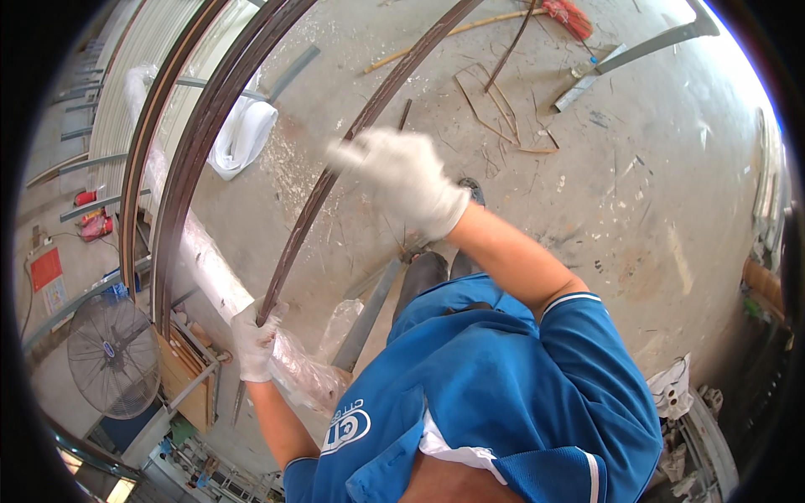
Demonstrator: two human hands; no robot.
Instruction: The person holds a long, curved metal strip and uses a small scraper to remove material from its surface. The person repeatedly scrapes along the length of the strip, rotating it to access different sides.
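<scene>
A long, thin dark brown strip [295,239] runs at a slant from the top of the view down to my left side. My left hand [255,342], in a whitish glove, is closed around it near its lower end. My right hand [408,178], gloved the same way, is at the strip higher up, its fingertips overlapping the strip. Motion smears those fingers, so whether they grip it or only touch it does not show. More brown strips [186,159] stretch alongside on the left, bundled close together.
On the left are a plastic-wrapped roll [205,260], a white coil [246,134] and a black fan [114,356]. A metal rack [101,161] bears long pale profiles. Scraps, a red-headed broom [570,17] and a metal leg [579,90] are on the floor ahead.
</scene>
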